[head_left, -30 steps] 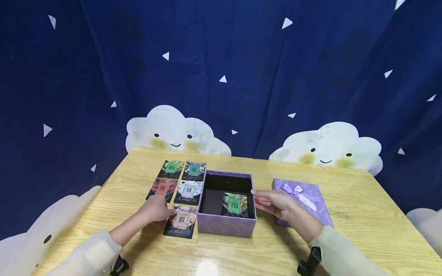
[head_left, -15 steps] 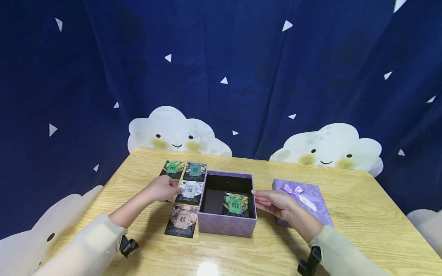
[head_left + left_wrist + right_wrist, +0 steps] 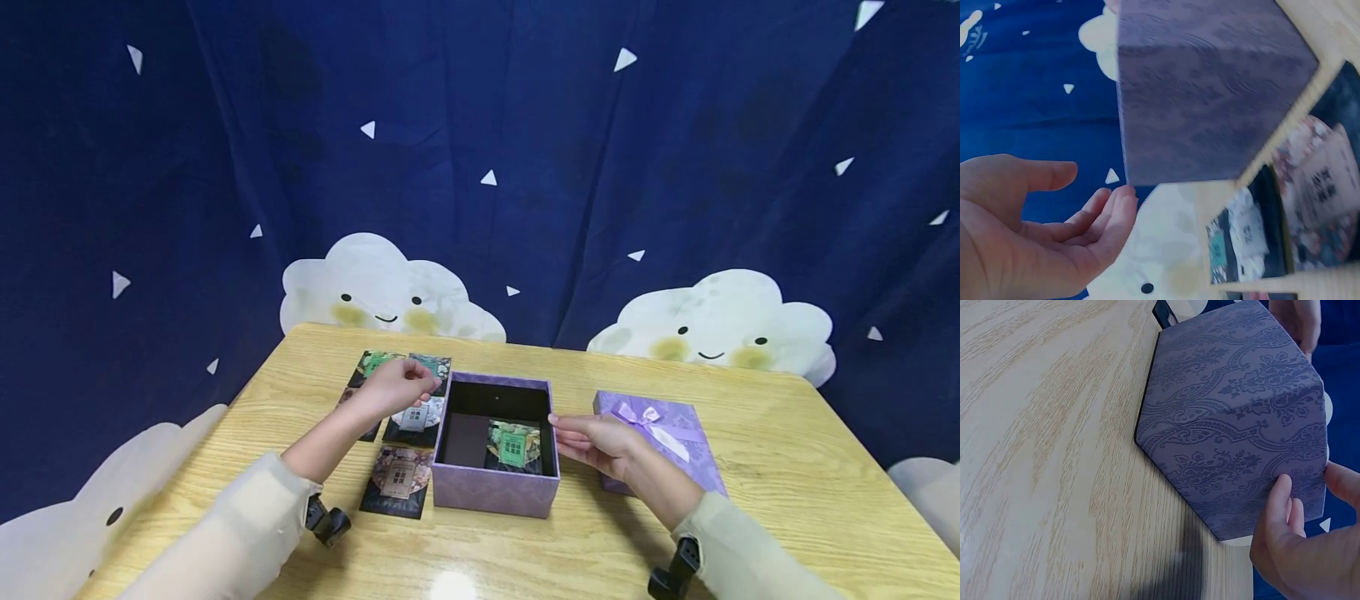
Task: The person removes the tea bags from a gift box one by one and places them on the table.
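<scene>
A purple patterned box point(image 3: 495, 492) stands uncovered on the table with one green-labelled tea sachet point(image 3: 513, 447) lying inside. My right hand point(image 3: 600, 442) holds the box's right wall; the right wrist view has the thumb at the rim and the fingers point(image 3: 1279, 500) against the outer side. My left hand point(image 3: 397, 387) hovers over the back sachets, left of the box, holding nothing. In the left wrist view its thumb point(image 3: 1054, 175) and fingers are apart. Below it lie a white sachet point(image 3: 415, 418) and a teal one point(image 3: 435, 364), partly covered by the hand.
A pink-labelled sachet point(image 3: 397, 483) lies at the front left of the box. Farther back are a green sachet point(image 3: 372, 363) and a red one point(image 3: 349, 395), mostly hidden by the left arm. The purple lid point(image 3: 675, 433) with a ribbon bow rests right of the box.
My left hand has moved from beside the pink sachet, over the red one, up and right to the back sachets near the box. The right hand has stayed at the box.
</scene>
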{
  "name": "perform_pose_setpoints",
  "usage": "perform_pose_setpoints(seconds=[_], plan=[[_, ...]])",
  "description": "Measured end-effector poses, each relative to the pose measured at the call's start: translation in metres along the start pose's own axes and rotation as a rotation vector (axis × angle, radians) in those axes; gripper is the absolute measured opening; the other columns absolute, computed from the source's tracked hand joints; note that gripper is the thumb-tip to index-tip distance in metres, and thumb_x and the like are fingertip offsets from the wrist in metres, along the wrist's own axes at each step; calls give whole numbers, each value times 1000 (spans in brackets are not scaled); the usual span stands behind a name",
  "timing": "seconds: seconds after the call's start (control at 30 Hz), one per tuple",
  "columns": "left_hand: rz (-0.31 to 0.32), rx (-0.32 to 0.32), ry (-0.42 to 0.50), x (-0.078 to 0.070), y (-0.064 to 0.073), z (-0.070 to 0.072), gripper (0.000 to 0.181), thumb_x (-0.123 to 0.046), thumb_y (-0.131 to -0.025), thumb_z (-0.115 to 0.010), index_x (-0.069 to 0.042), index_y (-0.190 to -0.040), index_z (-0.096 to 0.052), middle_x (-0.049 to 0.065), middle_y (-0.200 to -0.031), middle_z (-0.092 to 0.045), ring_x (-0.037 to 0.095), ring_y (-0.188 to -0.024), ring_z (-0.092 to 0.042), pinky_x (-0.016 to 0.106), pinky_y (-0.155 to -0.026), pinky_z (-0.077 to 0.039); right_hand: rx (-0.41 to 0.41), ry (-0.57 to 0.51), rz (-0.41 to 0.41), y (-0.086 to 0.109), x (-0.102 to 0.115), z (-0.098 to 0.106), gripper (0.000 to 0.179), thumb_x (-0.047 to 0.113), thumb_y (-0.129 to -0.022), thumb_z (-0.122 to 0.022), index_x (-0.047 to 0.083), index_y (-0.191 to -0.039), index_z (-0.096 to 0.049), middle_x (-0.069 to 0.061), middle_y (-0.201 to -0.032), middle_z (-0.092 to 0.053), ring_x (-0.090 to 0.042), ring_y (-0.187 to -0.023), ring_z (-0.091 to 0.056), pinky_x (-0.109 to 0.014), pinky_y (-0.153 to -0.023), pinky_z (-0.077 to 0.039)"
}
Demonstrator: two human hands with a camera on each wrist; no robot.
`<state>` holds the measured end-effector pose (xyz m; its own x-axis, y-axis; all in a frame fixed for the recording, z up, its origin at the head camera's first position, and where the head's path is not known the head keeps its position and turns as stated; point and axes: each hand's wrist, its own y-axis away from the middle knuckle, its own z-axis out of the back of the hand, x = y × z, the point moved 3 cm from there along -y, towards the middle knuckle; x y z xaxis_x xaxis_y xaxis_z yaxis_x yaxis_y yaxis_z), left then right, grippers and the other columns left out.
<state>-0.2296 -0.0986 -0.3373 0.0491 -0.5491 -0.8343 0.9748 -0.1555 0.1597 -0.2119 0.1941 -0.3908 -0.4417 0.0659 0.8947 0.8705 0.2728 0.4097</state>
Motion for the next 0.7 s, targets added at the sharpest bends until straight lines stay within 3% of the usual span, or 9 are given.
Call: perform_pose_setpoints(seconds=[0.2,0.4,0.6,0.7], plan=[[-20,16,87,-18,-5,-7,28,-20,-96,-57,2,-113,-61,15,-103,-67,18,-88,-65,25,-76,-55,-1,3,1,0,0,0,38,8,-91,-62,-12,-121,-47,2,-82,-71,-5,-80,-68,-21,-79,-58],[15,124,163,-35,-8,-20,32,-18,-97,-54,5,-119,-58,24,-123,-62,31,-111,-65,32,-92,-56,-5,-2,-4,-1,-1,0,38,8,-91,-63,-11,-120,-48,0,-84,-72,-6,-81,-69,-21,-79,-59],[62,200,143,-53,-11,-38,34,-17,-96,-56,6,-122,-57,22,-123,-63,28,-110,-66,30,-91,-57,-7,-16,-7,-1,-1,0,28,7,-90,-63,-7,-112,-52,0,-84,-72,-6,-80,-69,-21,-79,-59],[100,229,154,-62,-13,-47,37,-17,-96,-57,6,-125,-55,21,-120,-65,23,-102,-68,28,-89,-57,-10,-22,-6,-1,-1,0,26,7,-90,-63,-6,-110,-53,0,-83,-73,-6,-80,-69,-21,-78,-59]])
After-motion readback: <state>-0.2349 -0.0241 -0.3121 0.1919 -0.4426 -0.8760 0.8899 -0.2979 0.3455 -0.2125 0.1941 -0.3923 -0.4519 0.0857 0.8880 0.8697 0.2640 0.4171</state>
